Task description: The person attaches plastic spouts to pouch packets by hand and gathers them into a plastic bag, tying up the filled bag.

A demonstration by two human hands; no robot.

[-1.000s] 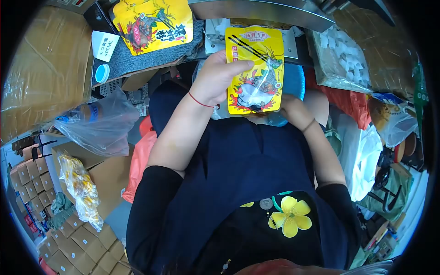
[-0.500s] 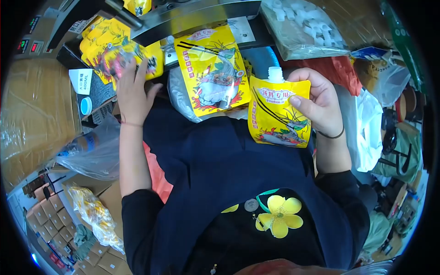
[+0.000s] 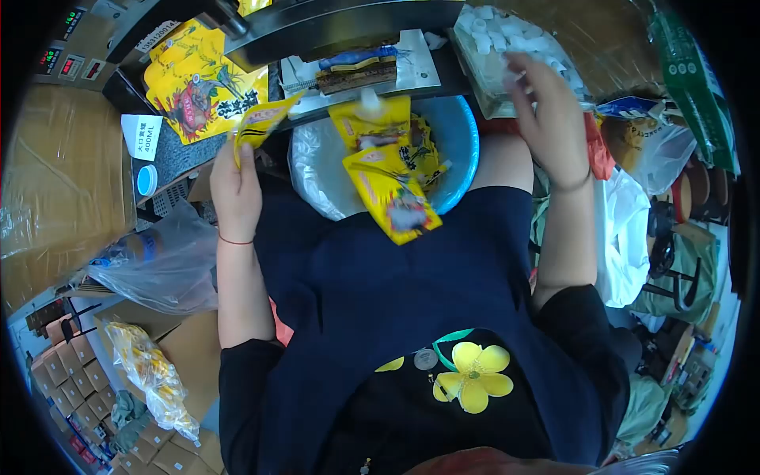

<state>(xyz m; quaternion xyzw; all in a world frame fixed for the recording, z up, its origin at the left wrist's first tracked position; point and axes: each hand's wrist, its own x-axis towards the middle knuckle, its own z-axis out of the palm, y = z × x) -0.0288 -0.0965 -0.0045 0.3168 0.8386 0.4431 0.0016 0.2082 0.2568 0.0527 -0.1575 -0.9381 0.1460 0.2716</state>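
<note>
My left hand is closed on a yellow printed pouch, which is tilted and seen nearly edge-on. Beside it, a fanned stack of flat yellow pouches lies on the machine's left side. My right hand is raised at a heap of white plastic spouts, thumb and fingers apart; its fingertips are blurred. Between my knees stands a blue tub lined with clear plastic. A pouch with a blurred white spout is at its far side, and another yellow pouch overlaps its near rim.
A metal machine bar spans the top, above a white plate. Boxes with displays stand top left. A white cap sits by a paper label. Plastic bags hang right, and a taped carton is left.
My right hand has let go of the spouted pouch and moved up to the spouts. My left hand has picked up a pouch from the stack. The pouch under the bar has left its place.
</note>
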